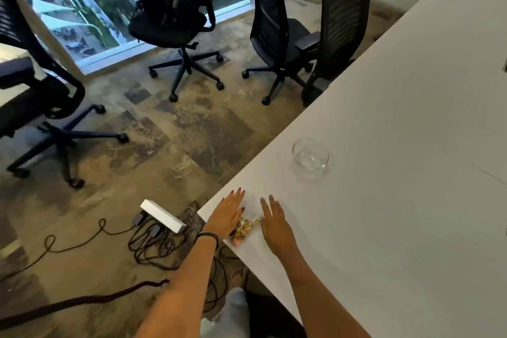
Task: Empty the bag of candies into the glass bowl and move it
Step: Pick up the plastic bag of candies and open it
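Note:
A small clear bag of candies [244,229], with gold and orange wrappers, lies on the white table [411,145] near its front left corner. My left hand [226,214] rests flat just left of the bag, fingers stretched out. My right hand [275,223] lies flat just right of it, fingers also spread. Neither hand holds the bag. An empty glass bowl [310,158] stands on the table farther away, beyond my right hand.
The table's left edge runs diagonally, with the floor beyond it. A white power strip [163,216] and tangled black cables [153,244] lie on the floor by the corner. Several black office chairs [285,35] stand farther off, near the window.

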The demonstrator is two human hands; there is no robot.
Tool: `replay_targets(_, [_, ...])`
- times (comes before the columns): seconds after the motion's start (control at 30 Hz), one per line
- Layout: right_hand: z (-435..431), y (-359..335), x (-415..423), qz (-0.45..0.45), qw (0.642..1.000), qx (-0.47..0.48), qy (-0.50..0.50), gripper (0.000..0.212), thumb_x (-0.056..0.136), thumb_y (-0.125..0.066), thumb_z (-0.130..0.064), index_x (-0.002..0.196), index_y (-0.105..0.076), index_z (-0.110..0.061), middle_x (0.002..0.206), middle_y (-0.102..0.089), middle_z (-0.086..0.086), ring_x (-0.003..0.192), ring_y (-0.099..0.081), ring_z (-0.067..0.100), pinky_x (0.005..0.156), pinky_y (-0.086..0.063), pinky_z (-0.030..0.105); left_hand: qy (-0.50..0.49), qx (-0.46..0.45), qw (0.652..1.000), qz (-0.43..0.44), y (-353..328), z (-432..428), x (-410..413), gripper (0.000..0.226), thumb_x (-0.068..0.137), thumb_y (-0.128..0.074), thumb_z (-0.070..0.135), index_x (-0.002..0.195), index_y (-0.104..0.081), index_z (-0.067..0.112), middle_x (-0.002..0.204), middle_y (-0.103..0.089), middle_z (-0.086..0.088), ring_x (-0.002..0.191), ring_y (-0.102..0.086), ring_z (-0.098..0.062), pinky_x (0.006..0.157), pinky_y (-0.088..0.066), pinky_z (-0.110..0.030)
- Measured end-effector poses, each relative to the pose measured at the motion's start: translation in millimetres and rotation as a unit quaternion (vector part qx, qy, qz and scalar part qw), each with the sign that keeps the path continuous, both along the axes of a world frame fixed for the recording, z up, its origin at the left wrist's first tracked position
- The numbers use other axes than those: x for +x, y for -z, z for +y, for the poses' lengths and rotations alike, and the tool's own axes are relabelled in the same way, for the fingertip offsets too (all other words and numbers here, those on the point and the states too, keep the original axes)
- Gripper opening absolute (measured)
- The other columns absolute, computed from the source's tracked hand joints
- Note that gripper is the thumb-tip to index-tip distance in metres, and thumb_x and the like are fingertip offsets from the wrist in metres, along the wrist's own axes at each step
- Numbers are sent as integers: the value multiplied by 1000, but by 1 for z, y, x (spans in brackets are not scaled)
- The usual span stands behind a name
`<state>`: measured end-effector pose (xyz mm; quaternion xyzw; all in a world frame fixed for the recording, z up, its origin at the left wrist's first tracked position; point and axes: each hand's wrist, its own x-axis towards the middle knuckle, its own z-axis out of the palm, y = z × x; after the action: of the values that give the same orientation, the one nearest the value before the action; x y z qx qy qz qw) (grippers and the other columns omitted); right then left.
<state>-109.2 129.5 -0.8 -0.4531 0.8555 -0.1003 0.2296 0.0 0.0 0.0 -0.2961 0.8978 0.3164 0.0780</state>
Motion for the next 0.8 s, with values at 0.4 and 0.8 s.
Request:
replay_targets(0.4, [-14, 6, 10, -141, 983, -16, 119, 39, 100, -35, -22, 138, -41, -13, 146, -44, 5, 134, -42, 21, 113, -28, 30, -211, 147, 963, 82, 8, 7, 6, 58, 97, -44, 15, 149, -19, 22, 140, -45, -10, 114, -55, -30, 98, -47, -41])
replay_targets(0.8, [-17, 12, 9, -197, 954, -121, 192, 18, 92, -54, -19, 99, -67, -8, 99, -71, 10, 84, -63, 17, 80, -51, 26, -278, 162, 944, 77, 14, 4, 8, 18, 95, -48, 11, 91, -63, 2, 79, -64, -16, 56, -47, -11, 52, -36, -24])
